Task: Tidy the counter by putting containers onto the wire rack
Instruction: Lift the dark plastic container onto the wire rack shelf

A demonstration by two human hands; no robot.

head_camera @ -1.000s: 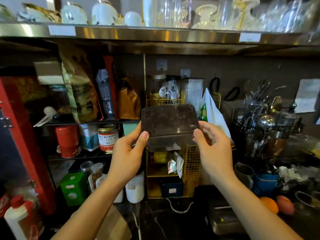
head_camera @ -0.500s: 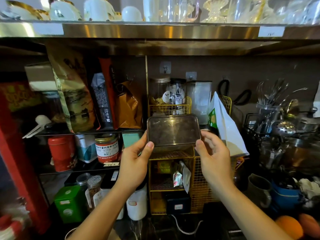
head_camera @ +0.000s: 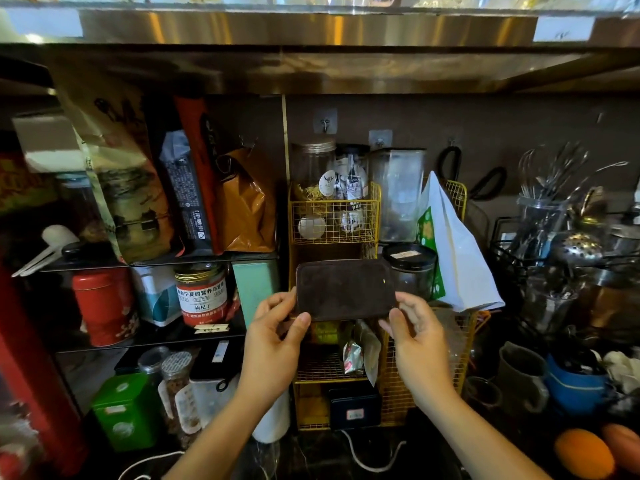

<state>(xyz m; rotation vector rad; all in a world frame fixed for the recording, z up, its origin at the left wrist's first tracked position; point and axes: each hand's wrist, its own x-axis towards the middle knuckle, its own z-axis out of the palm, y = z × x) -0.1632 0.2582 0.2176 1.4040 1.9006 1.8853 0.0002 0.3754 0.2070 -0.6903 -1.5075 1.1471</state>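
A clear rectangular container with a dark brown lid (head_camera: pixel 344 289) sits in the middle tier of the yellow wire rack (head_camera: pixel 370 192), under the rack's top basket. My left hand (head_camera: pixel 277 341) touches its left end with the fingertips, thumb under the front edge. At the container's right end is my right hand (head_camera: pixel 420 337), its fingers curled against that end. The container's clear body is mostly hidden behind the lid and my hands.
The rack's top basket holds a gold-lidded jar (head_camera: pixel 313 164) and sachets. A black-lidded jar (head_camera: pixel 410 268) and a white-green bag (head_camera: pixel 453 251) stand right of the container. Tins and bags fill the left shelves (head_camera: pixel 156 261). Utensil holders, mugs and fruit (head_camera: pixel 583 452) crowd the right counter.
Both hands have carried the container down and forward, from in front of the rack into its middle tier. The view has moved closer to the rack.
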